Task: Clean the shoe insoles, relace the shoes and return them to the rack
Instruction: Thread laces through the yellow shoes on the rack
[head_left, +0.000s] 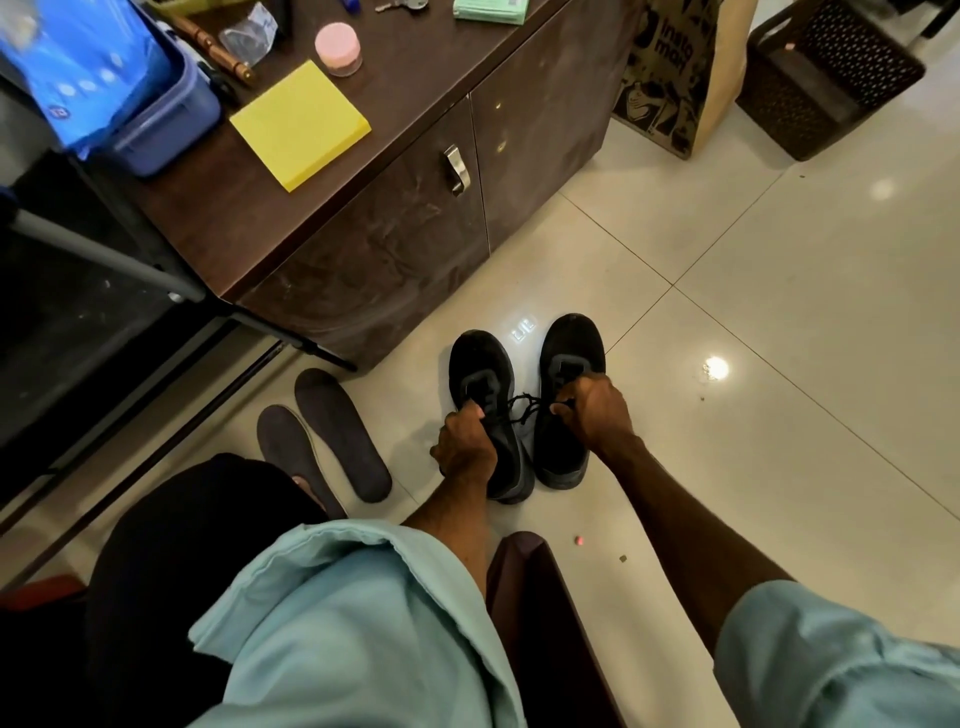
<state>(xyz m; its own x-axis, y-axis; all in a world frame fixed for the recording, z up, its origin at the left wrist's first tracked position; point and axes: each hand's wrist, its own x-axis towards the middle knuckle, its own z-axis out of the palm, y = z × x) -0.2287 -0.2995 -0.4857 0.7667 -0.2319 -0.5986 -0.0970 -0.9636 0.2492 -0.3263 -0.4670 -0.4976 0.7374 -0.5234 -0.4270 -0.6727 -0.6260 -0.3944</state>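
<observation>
View from above, looking down at a pale tiled floor (753, 270). Two black shoes stand side by side, near each other, toes pointing away from the person.

The left hand (465, 447) has its fingers curled over the rim of the left shoe (480, 364), gripping it near the heel opening. The right hand (592, 410) has its fingers curled round the tongue end of the opening of the right shoe (571, 345) and grips it there. A loose black lace (522, 408) runs between the two shoes, just beside both thumbs (which shoe it belongs to cannot be told). Both forearms come out of rolled light teal sleeves (363, 623).

Two dark insoles lie flat on the floor to the left of the shoes, apart from them: a longer-looking one (343, 434) and, just beside it, another (288, 452) partly hidden by the person's knee.

Beyond the shoes stands a dark brown cabinet (395, 260) with a metal handle (456, 169). On its top sit a yellow pad of sticky notes (300, 123), a small jar with a pink lid (337, 49) and a blue plastic tub (161, 124). At upper right, a printed paper bag (675, 67) stands beside a dark woven basket (826, 78).
</observation>
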